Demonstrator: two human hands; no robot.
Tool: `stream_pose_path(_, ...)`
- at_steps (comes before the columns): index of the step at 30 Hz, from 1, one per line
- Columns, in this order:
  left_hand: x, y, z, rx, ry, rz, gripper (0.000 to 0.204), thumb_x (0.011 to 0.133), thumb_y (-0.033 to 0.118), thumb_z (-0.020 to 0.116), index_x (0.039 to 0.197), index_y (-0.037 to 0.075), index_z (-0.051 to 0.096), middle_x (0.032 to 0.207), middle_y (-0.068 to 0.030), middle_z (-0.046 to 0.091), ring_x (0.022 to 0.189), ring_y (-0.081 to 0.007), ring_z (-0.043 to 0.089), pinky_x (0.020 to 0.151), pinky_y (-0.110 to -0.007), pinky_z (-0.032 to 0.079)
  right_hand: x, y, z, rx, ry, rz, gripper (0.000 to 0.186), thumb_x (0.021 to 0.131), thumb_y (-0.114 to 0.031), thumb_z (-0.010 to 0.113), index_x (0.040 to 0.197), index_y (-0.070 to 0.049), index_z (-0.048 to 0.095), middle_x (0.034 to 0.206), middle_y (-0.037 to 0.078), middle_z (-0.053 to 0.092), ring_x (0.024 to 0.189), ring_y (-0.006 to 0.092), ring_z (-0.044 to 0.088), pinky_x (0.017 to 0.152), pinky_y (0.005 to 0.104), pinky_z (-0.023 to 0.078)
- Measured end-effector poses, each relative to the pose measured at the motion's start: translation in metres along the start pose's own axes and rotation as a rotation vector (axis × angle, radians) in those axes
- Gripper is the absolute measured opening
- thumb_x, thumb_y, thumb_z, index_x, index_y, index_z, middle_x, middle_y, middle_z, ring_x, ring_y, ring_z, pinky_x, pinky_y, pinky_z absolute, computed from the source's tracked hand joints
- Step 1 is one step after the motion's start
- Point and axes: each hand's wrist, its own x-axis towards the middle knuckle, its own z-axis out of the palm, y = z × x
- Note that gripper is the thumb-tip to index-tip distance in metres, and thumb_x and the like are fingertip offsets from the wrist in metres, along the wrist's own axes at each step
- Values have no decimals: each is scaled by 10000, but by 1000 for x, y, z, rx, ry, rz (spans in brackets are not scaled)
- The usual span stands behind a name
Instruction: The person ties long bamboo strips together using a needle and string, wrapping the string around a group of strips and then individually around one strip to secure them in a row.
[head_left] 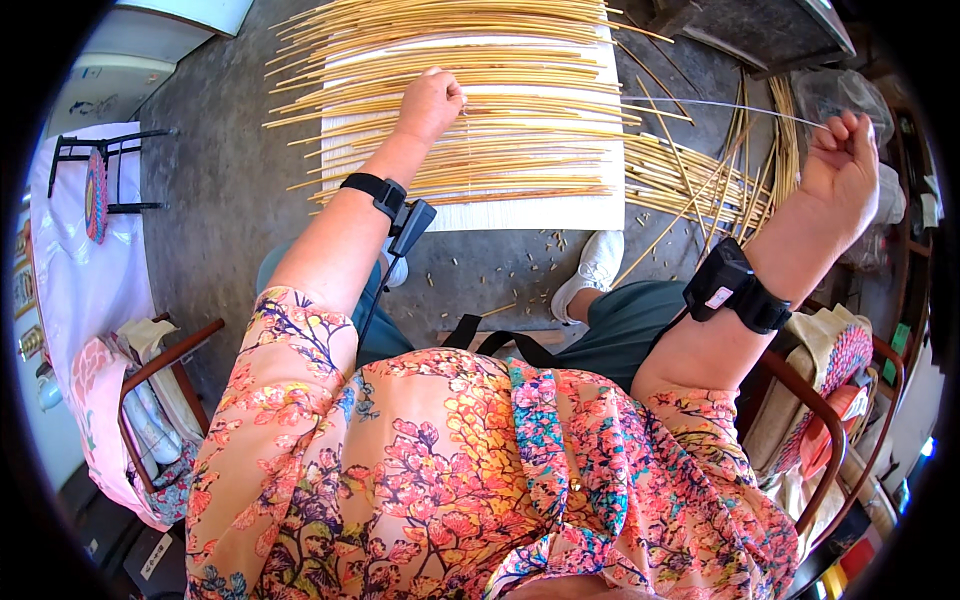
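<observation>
Yellow sticks lie side by side over a white board, in front of the person on the far side, their long axes running left to right and overhanging the board's left edge. The left hand is the nearer one, over the middle of the sticks, its fingers curled together; whether they pinch anything, I cannot tell. Well off to the right, past the board's right edge, the right hand is raised with thumb and fingers closed on a pale string. That string runs taut leftward from the right hand to the board's edge, roughly along the sticks' length; its left end is lost among them. Loose sticks lie beyond the board on the right, and short offcuts are scattered near a white shoe.
</observation>
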Motion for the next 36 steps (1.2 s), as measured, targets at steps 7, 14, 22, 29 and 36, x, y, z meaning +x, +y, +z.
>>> stream_pose_path(7, 1, -3, 7, 156, 77, 23, 118, 661, 86, 709, 671, 43, 599, 713, -74, 576, 617, -204, 578, 578, -305, 478, -23, -33, 21, 120, -333, -141, 88, 886, -47, 521, 846, 26, 491, 771, 117, 503, 675, 180, 443, 593, 282, 355)
stream_pose_path(14, 1, -3, 8, 128, 99, 14, 110, 651, 91, 697, 656, 48, 596, 705, -81, 579, 624, -216, 579, 584, -310, 475, -54, -58, 49, 282, -561, -56, 40, 817, -22, 541, 788, 1, 525, 766, 93, 491, 663, 146, 422, 585, 272, 324)
stream_pose_path(22, 0, 0, 3, -7, 89, 9, 68, 654, 15, 635, 626, 48, 583, 737, -113, 585, 653, -301, 575, 598, -356, 479, -65, -62, 65, 483, -1008, -53, 174, 954, -166, 423, 992, -60, 556, 775, 49, 503, 575, 131, 426, 459, 222, 292)
stream_pose_path(29, 4, -3, -3, -63, -10, -52, 39, 699, 55, 660, 728, 55, 633, 749, -82, 622, 659, -206, 604, 615, -313, 487, -73, -45, 83, 566, -1102, 220, 115, 845, -63, 501, 930, -32, 572, 728, 55, 510, 586, 117, 444, 515, 243, 356)
stream_pose_path(36, 14, -1, -19, 54, -25, 32, 81, 744, 64, 626, 814, 92, 657, 782, -72, 625, 702, -206, 614, 638, -320, 490, -68, 19, 94, 331, -958, 220, 207, 954, -140, 427, 1104, -31, 518, 814, 116, 529, 588, 145, 449, 502, 232, 366)
